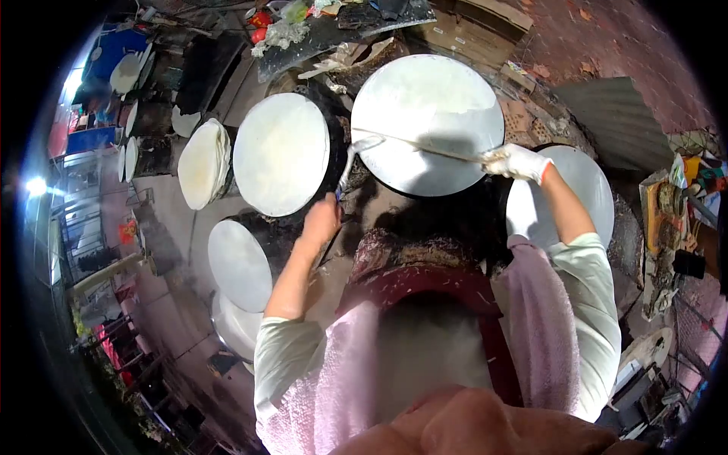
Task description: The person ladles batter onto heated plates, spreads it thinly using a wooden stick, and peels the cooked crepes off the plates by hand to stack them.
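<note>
In front of me lies a large round griddle [425,87] covered with a smooth white layer. My right hand [518,162], in a white glove with an orange cuff, is closed around one end of a long thin stick [436,150]. The stick stretches left across the white surface. At the griddle's left edge, my bare left hand [323,218] grips the bluish handle of a tool with a pale, bent head [365,144]. That head is close to the stick's far end; whether they touch I cannot tell. Exact tool kind is unclear.
Left of the griddle is another round plate [281,155] with a pale sheet, then a stack of thin round flatbreads [202,164]. A grey disc [240,265] lies lower left. Another round griddle [580,193] is partly behind my right arm. Corrugated sheeting [613,121] stands at right.
</note>
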Available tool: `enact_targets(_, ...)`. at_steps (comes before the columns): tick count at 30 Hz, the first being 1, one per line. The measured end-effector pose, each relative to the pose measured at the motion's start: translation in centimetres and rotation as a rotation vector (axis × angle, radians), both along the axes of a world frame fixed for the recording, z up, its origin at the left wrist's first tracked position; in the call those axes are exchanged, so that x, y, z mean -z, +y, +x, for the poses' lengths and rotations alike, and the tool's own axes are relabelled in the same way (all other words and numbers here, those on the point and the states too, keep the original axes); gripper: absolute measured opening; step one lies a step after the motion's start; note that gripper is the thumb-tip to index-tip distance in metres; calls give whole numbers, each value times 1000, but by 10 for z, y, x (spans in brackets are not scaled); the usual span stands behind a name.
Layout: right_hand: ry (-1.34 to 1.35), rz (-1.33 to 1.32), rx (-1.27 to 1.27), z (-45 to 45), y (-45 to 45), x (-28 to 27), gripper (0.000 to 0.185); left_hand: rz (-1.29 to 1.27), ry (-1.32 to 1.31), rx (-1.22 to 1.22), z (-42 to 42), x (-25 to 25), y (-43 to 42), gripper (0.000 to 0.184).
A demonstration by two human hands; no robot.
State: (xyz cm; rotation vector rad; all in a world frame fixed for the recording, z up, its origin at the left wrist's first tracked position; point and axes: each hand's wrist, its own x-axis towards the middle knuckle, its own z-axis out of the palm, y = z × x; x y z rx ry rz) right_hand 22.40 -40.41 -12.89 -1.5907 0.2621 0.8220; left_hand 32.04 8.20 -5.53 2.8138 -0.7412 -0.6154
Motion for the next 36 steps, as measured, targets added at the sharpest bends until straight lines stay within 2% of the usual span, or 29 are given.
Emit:
enact_targets(2, 33, 88, 171, -42, 2, 11, 42, 15, 55, 44, -27, 3, 8, 20)
enact_targets(4, 4, 191, 431, -83, 28, -10, 49, 0, 160, 39, -50, 10, 9, 23)
enact_targets(6, 48, 288, 572, -116, 70, -28, 39, -56, 280, 56, -54, 28, 14, 25)
enact_targets(8, 215, 533, 827, -123, 139, -39, 31, -275, 410, 153, -32, 22, 21, 23)
enact_targets(9, 227, 589, 856, -117, 164, -21, 29, -331, 262, 175, -23, 29, 28, 22)
enact_targets(10, 242, 647, 886, -109, 191, -3, 28, -361, 230, 147, -17, 19, 33, 20)
enact_targets(12, 78, 758, 956, -67, 256, -5, 22, -611, 212, 30, -3, -26, 39, 19)
enact_targets(14, 80, 635, 1044, -11, 317, -13, 27, -714, 90, -73, 11, -33, 63, 12)
enact_targets(16, 101, 208, 1054, 40, 371, -30, 31, -859, 102, -123, 25, -43, 87, 10)
enact_targets(18, 51, -83, 990, 66, 397, 44, 37, -919, 234, -234, 34, -36, 113, 11)
enact_targets(19, -170, -390, 1002, 65, 408, 62, 39, -898, 261, -254, 36, -29, 127, 12)
enact_targets(20, -227, -475, 1054, 59, 410, 79, 41, -855, 194, -231, 36, -25, 138, 15)
enact_targets(22, -82, -629, 1080, 34, 399, 54, 42, -765, 62, -185, 31, -21, 153, 21)
enact_targets(23, -26, -710, 1074, 21, 391, 44, 43, -775, 96, -204, 26, -23, 159, 23)
enact_targets(24, -85, -777, 1123, 7, 383, 53, 41, -783, 119, -238, 22, -22, 165, 23)
enact_targets(26, -84, -620, 1245, -15, 360, 81, 39, -797, 154, -312, 14, -11, 174, 23)
enact_targets(27, -129, -383, 1379, -14, 360, 54, 36, -821, 97, -269, 11, -7, 176, 19)
enact_targets(30, -19, -248, 1184, -7, 380, 3, 43, -816, 229, -361, 4, 8, 181, 14)
enact_targets(32, -237, -736, 797, -13, 392, 23, 40, -862, 305, -402, -4, -6, 167, 12)
enact_targets(34, -77, -770, 787, -34, 376, 32, 40, -916, 390, -489, -13, -18, 150, 12)
enact_targets(36, -6, -830, 843, -53, 337, 16, 40, -970, 489, -642, -22, -25, 128, 11)
